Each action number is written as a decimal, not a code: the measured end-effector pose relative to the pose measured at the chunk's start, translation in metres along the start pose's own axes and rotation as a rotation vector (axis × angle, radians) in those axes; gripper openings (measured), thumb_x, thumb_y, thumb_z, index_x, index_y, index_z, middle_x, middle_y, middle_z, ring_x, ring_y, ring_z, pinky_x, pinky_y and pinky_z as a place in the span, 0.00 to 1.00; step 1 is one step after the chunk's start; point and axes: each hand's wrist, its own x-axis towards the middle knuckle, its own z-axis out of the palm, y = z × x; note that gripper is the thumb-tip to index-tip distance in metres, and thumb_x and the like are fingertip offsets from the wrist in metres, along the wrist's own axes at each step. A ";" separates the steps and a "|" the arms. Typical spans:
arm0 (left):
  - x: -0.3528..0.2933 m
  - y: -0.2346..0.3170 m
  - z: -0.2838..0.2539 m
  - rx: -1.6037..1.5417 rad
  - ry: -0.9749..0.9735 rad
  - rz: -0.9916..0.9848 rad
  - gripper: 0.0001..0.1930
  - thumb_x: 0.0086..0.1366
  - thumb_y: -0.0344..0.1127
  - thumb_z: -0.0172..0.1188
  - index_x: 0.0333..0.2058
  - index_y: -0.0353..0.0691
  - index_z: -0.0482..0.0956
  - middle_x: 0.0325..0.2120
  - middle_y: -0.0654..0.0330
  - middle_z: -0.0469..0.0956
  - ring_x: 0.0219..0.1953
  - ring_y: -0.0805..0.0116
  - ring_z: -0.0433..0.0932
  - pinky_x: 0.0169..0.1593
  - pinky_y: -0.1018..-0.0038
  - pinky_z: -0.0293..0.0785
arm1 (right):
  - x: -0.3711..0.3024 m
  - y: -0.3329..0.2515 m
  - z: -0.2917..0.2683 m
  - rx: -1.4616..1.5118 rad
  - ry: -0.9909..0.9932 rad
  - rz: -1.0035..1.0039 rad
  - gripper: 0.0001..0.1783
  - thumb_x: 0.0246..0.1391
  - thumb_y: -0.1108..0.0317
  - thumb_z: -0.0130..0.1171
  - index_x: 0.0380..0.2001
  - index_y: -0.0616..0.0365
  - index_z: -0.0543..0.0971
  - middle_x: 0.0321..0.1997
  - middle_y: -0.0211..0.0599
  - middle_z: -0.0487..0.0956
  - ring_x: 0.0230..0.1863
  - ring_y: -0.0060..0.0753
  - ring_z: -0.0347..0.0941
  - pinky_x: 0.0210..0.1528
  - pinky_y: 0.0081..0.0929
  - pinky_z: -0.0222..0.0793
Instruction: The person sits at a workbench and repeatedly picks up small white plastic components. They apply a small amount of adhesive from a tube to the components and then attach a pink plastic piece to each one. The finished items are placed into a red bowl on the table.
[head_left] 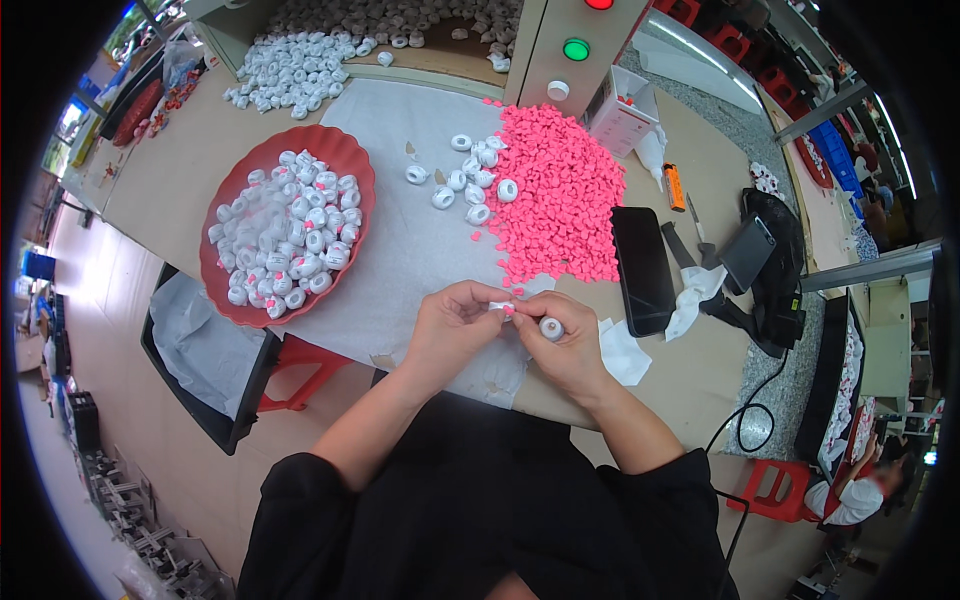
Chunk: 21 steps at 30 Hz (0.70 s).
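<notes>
My left hand pinches a small white ring-shaped piece between thumb and fingers. A tiny pink piece shows against it, where the fingertips of both hands meet. My right hand is closed around a white thing with a round end, whose full shape the fingers hide. Just beyond my hands spreads a heap of small pink pieces. Several loose white ring-shaped pieces lie at its left side. A red scalloped bowl at the left holds many white pieces, some bearing pink bits.
A black phone lies right of the pink heap, near an orange lighter-like item and a thin-bladed tool. A white box and a machine post with a green button stand behind. More white pieces lie at the far left.
</notes>
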 end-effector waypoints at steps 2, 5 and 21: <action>0.001 -0.002 0.000 0.005 0.002 -0.006 0.08 0.58 0.22 0.50 0.38 0.30 0.73 0.32 0.57 0.76 0.34 0.76 0.75 0.39 0.81 0.73 | 0.000 0.001 0.000 0.026 0.004 0.045 0.04 0.44 0.78 0.56 0.27 0.65 0.77 0.25 0.36 0.76 0.28 0.23 0.71 0.30 0.20 0.65; 0.001 0.004 0.004 0.025 0.029 -0.013 0.09 0.59 0.24 0.52 0.39 0.30 0.73 0.32 0.57 0.76 0.32 0.76 0.75 0.37 0.80 0.73 | 0.000 0.001 -0.002 0.137 0.011 0.193 0.04 0.46 0.76 0.57 0.27 0.65 0.77 0.26 0.34 0.76 0.27 0.20 0.70 0.30 0.19 0.65; 0.005 0.006 0.000 -0.024 -0.024 -0.085 0.13 0.61 0.28 0.51 0.44 0.30 0.72 0.31 0.59 0.75 0.29 0.76 0.72 0.34 0.79 0.71 | 0.010 -0.003 -0.008 0.311 -0.010 0.398 0.07 0.48 0.72 0.57 0.29 0.65 0.77 0.26 0.34 0.77 0.26 0.18 0.72 0.28 0.17 0.66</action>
